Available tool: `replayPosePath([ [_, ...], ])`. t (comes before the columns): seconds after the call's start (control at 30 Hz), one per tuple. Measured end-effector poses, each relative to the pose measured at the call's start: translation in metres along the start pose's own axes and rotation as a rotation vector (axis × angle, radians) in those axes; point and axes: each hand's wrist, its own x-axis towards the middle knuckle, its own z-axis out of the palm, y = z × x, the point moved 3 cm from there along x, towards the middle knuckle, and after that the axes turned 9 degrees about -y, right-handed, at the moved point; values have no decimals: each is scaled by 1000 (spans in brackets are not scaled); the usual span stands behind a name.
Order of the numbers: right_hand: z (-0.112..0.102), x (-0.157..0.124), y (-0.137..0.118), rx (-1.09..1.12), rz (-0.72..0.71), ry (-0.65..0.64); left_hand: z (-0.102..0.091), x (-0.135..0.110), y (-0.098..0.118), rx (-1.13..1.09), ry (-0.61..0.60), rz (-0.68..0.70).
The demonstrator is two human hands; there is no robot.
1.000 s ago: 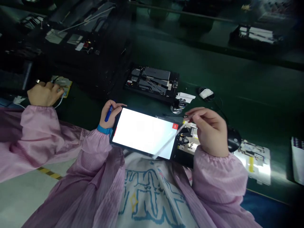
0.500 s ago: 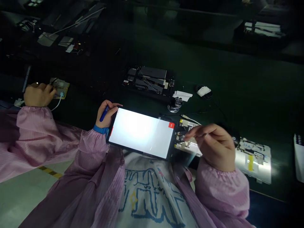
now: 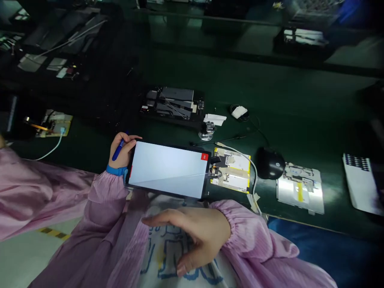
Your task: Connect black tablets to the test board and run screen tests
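Note:
My left hand (image 3: 119,150) grips the left edge of a tablet screen (image 3: 168,170), and a blue pen (image 3: 118,150) is tucked between its fingers. The screen is lit plain white, with a red patch near its upper right corner. In front of my shirt, below the screen, my right hand (image 3: 195,232) holds nothing, its thumb and fingers apart. Beside the screen's right edge lies a board with a yellow border and wiring (image 3: 232,170); a dark connector and wires run between them. A white cable (image 3: 243,154) passes over this board.
A black round device (image 3: 271,164) and a silver metal panel (image 3: 300,188) are on the right, then a white notebook (image 3: 361,184). Behind the screen are an opened device (image 3: 172,103), a clear stand (image 3: 207,131) and a coiled cable (image 3: 239,113). A co-worker's pink sleeve (image 3: 27,192) is at left.
My right hand has moved left and down, from above the yellow-edged board to below the screen, and its fingers have spread. The co-worker's hand has drawn away from their board. The view has shifted right.

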Motion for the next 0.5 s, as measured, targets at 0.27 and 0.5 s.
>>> replayPosePath([
  [0.27, -34, -29, -20, 37, 0, 466, 3, 0, 0, 0, -16, -10],
  [0.5, -124, -81, -14, 161, -102, 1171, 2, 2, -2, 33, -16, 17],
])
